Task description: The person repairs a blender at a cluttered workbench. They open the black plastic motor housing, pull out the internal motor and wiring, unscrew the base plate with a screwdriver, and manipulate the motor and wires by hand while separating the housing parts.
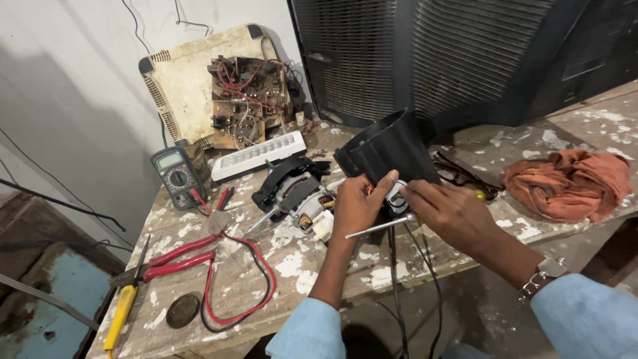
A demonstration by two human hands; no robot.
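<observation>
The small part under the black housing (389, 149) is mostly hidden by the left hand (355, 206) and right hand (448, 209). The screwdriver (382, 227) handle is covered too.

Both forearms reach forward from light blue sleeves and meet near the middle of the view; the left hand (355, 205) is raised on a nearly upright forearm, fingers curled, thumb pressed forward; the right hand (446, 211) comes in from the right, knuckles up, fingers closed in a grip; a metal bracelet circles the right wrist.
</observation>
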